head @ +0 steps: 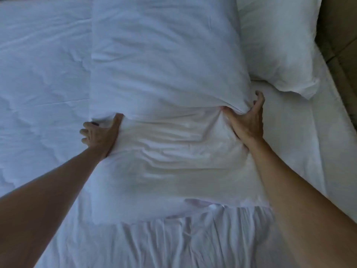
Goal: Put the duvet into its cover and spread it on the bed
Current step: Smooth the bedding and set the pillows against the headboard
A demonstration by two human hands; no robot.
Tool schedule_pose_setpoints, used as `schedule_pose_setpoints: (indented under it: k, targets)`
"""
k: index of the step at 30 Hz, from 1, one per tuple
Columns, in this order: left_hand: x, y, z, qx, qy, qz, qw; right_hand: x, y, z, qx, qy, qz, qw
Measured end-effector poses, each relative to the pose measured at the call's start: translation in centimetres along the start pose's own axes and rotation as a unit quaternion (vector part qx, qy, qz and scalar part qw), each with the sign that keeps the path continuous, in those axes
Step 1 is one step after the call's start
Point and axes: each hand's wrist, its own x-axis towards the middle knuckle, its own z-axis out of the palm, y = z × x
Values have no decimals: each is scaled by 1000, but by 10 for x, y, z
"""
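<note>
Both my arms reach out over the bed (301,144), and between them lies a plump white pillow (166,78) whose near end I am working on. My left hand (100,135) grips a fold of white cloth at the pillow's near left corner, thumb tucked under the fabric and fingers curled against the outside. My right hand (248,120) pinches bunched cloth at the near right corner, its fingers bent round the gathered edge. The duvet (40,78), white and creased, lies spread across the bed's left side, running under the pillow toward me. A second pillow (278,45) rests at the far right corner, beside the tan headboard (340,31).
</note>
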Motion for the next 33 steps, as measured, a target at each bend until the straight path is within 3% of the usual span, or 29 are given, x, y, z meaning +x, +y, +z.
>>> schedule_pose_setpoints:
  k: [4, 7, 11, 15, 18, 20, 28, 30, 33]
  targets:
    - [33, 4, 11, -69, 15, -3, 997, 35, 6, 13, 16, -102, 23, 994]
    - [55, -9, 19, -146, -36, 8, 989, 55, 9, 30, 20, -147, 38, 988]
    - [60, -11, 20, -84, -77, -10, 993, 58, 8, 40, -28, -138, 87, 986]
    - [35, -15, 5, -108, -95, -29, 989, 43, 3, 24, -9, -144, 94, 985]
    - [6, -18, -15, -168, -74, -62, 981, 20, -5, 0, -39, -165, 93, 981]
    - [-28, -29, -34, -145, -105, -82, 980, -6, -8, -21, -71, -185, 88, 976]
    - [-187, -162, -94, -94, -196, -208, 954, -152, 76, -112, -191, -295, 135, 926]
    - [-203, -183, -99, -73, -210, -217, 951, -167, 96, -120, -187, -300, 151, 923]
    - [-187, -182, -104, -114, -206, -219, 947, -163, 92, -124, -89, -276, 134, 948]
